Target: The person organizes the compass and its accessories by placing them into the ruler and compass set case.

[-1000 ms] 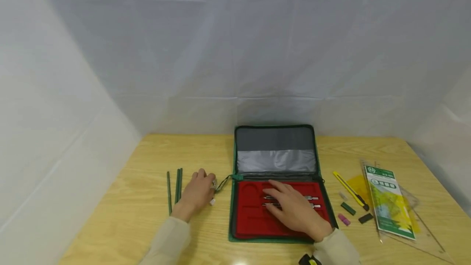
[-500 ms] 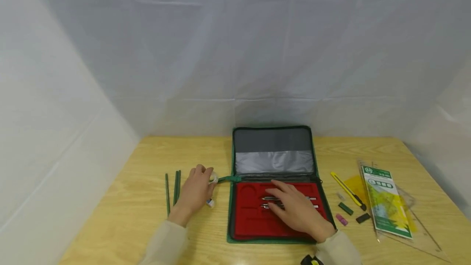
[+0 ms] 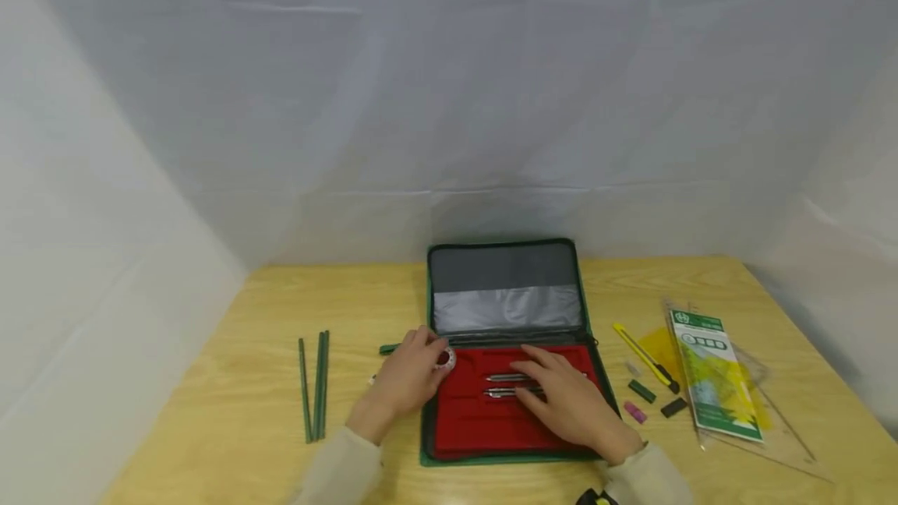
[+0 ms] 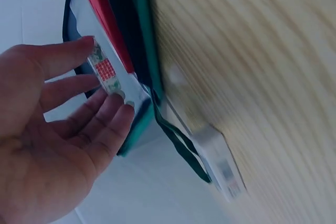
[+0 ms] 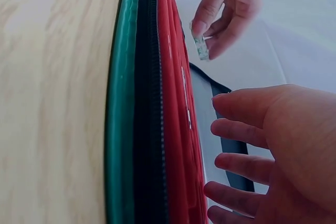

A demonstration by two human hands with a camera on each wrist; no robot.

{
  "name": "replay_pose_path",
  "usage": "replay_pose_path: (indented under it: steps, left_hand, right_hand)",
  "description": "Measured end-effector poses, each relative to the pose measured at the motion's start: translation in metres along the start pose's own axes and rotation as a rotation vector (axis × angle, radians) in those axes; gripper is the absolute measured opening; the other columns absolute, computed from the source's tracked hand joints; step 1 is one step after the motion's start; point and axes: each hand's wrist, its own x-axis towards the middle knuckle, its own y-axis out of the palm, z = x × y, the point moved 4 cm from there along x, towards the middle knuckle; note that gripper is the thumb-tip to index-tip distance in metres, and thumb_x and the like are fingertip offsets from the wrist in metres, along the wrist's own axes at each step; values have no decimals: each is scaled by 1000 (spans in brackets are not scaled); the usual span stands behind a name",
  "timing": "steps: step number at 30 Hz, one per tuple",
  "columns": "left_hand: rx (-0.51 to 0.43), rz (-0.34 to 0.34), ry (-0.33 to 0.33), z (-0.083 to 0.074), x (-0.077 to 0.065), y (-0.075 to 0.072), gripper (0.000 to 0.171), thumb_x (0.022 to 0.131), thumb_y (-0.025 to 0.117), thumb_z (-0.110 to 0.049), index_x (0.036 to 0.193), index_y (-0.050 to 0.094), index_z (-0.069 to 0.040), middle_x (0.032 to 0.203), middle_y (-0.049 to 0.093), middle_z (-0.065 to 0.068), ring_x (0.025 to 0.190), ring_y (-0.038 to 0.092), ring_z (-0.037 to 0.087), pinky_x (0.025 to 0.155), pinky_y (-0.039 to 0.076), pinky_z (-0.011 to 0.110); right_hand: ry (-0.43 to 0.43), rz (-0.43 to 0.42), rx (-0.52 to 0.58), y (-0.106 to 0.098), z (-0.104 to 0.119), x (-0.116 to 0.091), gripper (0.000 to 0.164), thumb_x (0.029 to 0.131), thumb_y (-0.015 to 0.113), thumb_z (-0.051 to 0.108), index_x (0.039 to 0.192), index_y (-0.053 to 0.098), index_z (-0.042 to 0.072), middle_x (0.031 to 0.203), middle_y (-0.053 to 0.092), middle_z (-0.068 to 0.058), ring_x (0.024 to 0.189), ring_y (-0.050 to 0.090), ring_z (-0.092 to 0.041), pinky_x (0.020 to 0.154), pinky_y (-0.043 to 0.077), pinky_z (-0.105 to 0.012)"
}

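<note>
My left hand (image 3: 402,380) pinches a small ring-shaped roll of tape (image 3: 450,357) between thumb and fingertips, over the upper left corner of the red tray (image 3: 466,435). A red grid and green pattern show on the tape's rim in the left wrist view. The tray lies in an open green zip case (image 3: 425,454) and has a round recess partly covered by that hand. My right hand (image 3: 570,404) hovers low over the tray, fingers spread and holding nothing. Two slim silver drawing instruments (image 3: 500,393) lie in the tray, partly hidden under it.
Several green pencils (image 3: 320,384) lie at left. A white eraser (image 4: 219,162) and the green strap (image 4: 181,148) are beside the case. At right are a yellow cutter (image 3: 641,353), small blocks including a green one (image 3: 641,390), and a green-yellow packet (image 3: 715,376) over clear set squares.
My left hand has moved right with the tape, from the table beside the case to over the tray. The strap has slipped out of its way to the left. My right hand stays over the tray.
</note>
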Motion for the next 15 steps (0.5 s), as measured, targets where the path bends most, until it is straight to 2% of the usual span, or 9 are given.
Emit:
replay_pose_path:
  steps: [7, 11, 15]
  left_hand:
    - [12, -19, 112, -13, 7, 6, 30, 86, 72, -17, 108, 66, 1, 98, 56, 10, 88, 53, 25, 77, 48, 36]
    - [23, -20, 127, -16, 9, 6, 31, 82, 76, -17, 106, 67, 0, 96, 59, 8, 86, 55, 24, 77, 48, 36]
    - [5, 4, 110, -15, 11, 6, 31, 81, 77, -18, 105, 68, -1, 97, 62, 8, 88, 57, 25, 78, 48, 37]
  right_hand:
    - [34, 12, -11, 0, -6, -4, 39, 93, 63, 33, 128, 61, 17, 143, 43, -8, 126, 45, -28, 97, 40, -48]
    - [41, 7, -23, -1, -8, -6, 38, 93, 63, 33, 127, 61, 18, 143, 43, -7, 125, 45, -28, 97, 40, -47]
    - [35, -6, -25, -2, -8, -7, 36, 93, 63, 32, 126, 62, 18, 142, 44, -6, 125, 45, -27, 97, 40, -47]
